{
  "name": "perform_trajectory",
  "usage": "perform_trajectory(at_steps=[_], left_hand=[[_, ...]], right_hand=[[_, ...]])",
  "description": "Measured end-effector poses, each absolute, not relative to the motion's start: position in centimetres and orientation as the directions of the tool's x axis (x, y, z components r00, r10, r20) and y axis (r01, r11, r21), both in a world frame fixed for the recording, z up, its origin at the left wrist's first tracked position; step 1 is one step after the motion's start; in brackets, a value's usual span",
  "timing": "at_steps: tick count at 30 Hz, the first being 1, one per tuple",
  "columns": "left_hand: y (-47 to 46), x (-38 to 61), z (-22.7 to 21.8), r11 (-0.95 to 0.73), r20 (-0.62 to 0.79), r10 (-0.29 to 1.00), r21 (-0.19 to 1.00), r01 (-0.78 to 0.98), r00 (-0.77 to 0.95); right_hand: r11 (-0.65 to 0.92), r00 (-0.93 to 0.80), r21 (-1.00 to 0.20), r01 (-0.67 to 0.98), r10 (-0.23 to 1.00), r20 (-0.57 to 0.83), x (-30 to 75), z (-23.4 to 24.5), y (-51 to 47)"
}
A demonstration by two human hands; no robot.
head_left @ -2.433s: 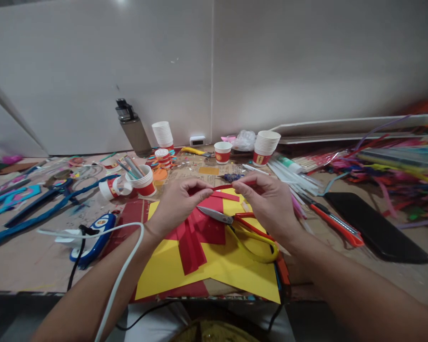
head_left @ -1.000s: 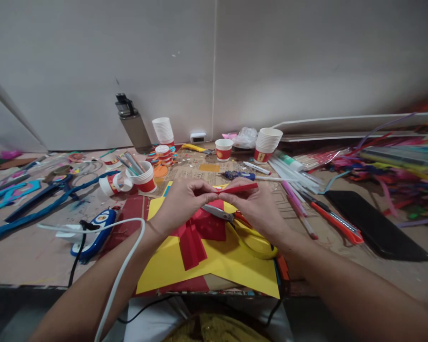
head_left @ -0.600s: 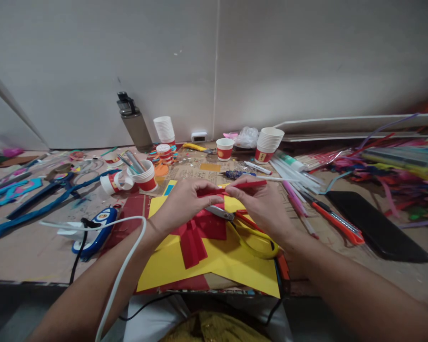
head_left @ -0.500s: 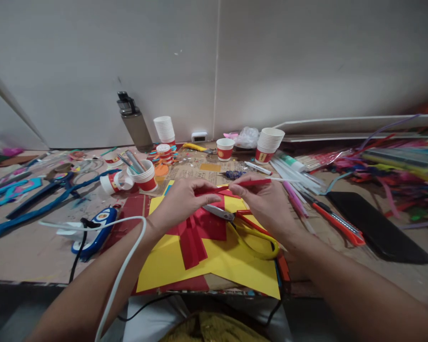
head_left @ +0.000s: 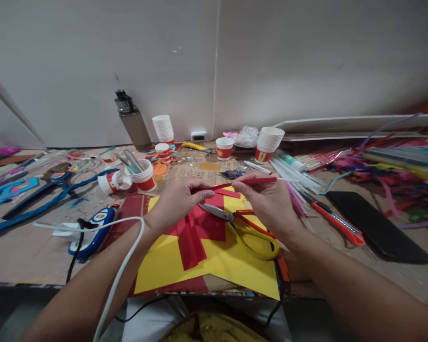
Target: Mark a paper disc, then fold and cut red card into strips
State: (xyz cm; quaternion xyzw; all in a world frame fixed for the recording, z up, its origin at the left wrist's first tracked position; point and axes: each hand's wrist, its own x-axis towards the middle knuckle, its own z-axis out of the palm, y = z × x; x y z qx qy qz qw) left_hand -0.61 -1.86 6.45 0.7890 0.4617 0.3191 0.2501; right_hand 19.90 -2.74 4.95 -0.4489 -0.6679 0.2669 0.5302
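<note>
Both hands pinch a narrow red paper strip stretched between them. My left hand is closed on its left end, thumb along the near side. My right hand grips it farther right, where the strip's end pokes out past the fingers beside a thin white stick. Below the hands lie scissors with yellow and red handles, blades pointing left. They rest on yellow paper and a red paper piece. Several cut red strips fan out near my left wrist.
Paper cups stand in stacks at the back, near a bottle. An orange utility knife and a black phone lie at right. At left are a blue glue gun and a white cable crossing my left forearm.
My hands have drawn slightly apart, so more of the red strip shows between them. The right end of the strip now reaches a little farther right.
</note>
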Motion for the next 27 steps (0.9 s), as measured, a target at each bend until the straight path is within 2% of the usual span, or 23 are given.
perform_trajectory(at_steps=[10, 19, 27], left_hand=[[-1.96, -0.36, 6.38, -0.411, 0.24, 0.897, 0.762, 0.5, 0.372], [-1.76, -0.16, 5.96, -0.32, 0.184, 0.917, 0.869, 0.376, 0.355], [-1.58, -0.28, 6.37, -0.339, 0.195, 0.917, 0.84, 0.423, 0.347]], right_hand=[[0.437, 0.005, -0.832, 0.342, 0.885, 0.466, 19.88, 5.15, -2.99], [0.33, -0.023, -0.925, 0.187, 0.943, 0.331, 19.79, 5.15, -2.53], [0.374, -0.057, -0.908, 0.188, 0.927, 0.37, 19.5, 5.49, -3.05]])
